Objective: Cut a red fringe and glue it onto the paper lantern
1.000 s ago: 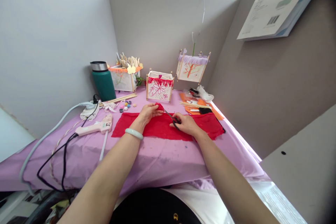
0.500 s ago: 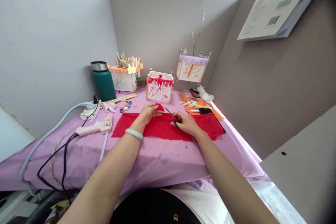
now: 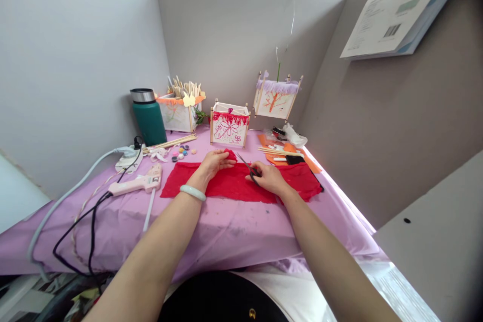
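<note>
My left hand (image 3: 216, 162), with a pale bangle (image 3: 192, 192) at the wrist, pinches a small red piece of crepe paper (image 3: 230, 155) between thumb and fingers. In my right hand (image 3: 268, 177) is a pair of dark scissors (image 3: 253, 170), the fingers closed round the handles. The blade tips point up and left, close to the red piece. Under both hands a wide red sheet (image 3: 234, 183) lies spread across the table. Just beyond stands a white box lantern (image 3: 229, 131) with stick edges, red fringe and a drawn flower.
To the left are a glue gun (image 3: 139, 183) with cords, a power strip (image 3: 129, 158) and a green bottle (image 3: 148, 119). A stick-filled box (image 3: 177, 113) stands at the back. A purple-fringed lantern (image 3: 278, 98) hangs at back right. Sticks (image 3: 281, 151) lie below it.
Hardly anything differs. The small red piece, my left fingers and the scissors have shifted very slightly to the right.
</note>
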{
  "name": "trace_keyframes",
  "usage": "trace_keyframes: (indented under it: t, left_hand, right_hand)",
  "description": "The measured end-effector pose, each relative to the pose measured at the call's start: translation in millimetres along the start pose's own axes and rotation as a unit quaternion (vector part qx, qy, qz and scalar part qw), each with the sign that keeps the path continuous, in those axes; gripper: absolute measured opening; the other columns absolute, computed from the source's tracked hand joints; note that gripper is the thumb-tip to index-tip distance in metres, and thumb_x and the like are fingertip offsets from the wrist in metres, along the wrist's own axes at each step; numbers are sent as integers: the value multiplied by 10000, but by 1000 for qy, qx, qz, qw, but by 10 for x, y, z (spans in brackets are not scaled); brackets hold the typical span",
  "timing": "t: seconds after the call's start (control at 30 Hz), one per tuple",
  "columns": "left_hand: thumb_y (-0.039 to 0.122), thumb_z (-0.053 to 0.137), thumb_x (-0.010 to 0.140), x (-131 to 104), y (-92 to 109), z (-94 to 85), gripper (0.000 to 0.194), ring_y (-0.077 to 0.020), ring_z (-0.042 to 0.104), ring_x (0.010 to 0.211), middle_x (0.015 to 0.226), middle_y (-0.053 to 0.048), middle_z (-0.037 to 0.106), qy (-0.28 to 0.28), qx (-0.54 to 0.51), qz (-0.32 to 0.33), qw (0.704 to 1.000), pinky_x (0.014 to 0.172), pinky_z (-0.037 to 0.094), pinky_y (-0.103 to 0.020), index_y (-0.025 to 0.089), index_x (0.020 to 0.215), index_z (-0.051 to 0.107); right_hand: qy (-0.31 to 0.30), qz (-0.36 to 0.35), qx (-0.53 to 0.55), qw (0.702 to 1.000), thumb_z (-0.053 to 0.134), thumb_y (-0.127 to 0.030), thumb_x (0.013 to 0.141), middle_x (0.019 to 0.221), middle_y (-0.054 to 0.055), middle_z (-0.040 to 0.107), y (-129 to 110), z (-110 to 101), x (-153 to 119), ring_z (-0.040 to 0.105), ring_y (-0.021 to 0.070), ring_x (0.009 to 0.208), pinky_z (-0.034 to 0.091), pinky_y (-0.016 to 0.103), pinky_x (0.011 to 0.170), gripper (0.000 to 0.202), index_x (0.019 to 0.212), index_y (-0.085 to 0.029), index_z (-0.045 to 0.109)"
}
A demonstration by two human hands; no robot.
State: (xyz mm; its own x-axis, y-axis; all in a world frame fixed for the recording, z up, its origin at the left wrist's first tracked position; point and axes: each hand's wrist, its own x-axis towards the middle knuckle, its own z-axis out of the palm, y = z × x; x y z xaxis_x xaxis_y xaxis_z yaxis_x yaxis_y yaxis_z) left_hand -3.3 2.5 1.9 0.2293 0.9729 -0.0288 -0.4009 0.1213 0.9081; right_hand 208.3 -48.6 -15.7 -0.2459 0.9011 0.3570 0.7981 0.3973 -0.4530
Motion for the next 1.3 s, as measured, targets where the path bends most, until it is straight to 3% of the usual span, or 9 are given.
trace_keyframes:
  t: [0.27, 0.7, 1.3]
  left_hand:
    - [41, 554, 773, -18, 21, 8, 85, -204, 679, 609, 631, -47, 640, 18, -25, 19, 999, 669, 546, -351, 118, 758, 522]
    - [62, 555, 774, -29, 6, 18, 47, -193, 675, 591, 656, -69, 658, 1, 21, 4, 1000, 576, 535, -283, 107, 770, 544]
    - [62, 553, 776, -27, 7, 27, 45, -198, 679, 606, 649, -75, 661, 0, 22, 3, 1000, 589, 531, -282, 107, 773, 549]
  right_hand:
    - [-12, -54, 26, 998, 636, -462, 739, 665, -22, 599, -27, -15, -26, 521, 124, 577, 336, 216, 556, 325, 949, -220, 580]
    - [-21, -60, 14, 998, 636, -455, 739, 669, -21, 597, -9, 4, -23, 525, 121, 585, 322, 211, 559, 322, 945, -213, 586]
    - [-24, -56, 11, 998, 644, -433, 745, 680, -16, 606, 15, 16, -8, 517, 119, 580, 315, 209, 557, 296, 941, -218, 593]
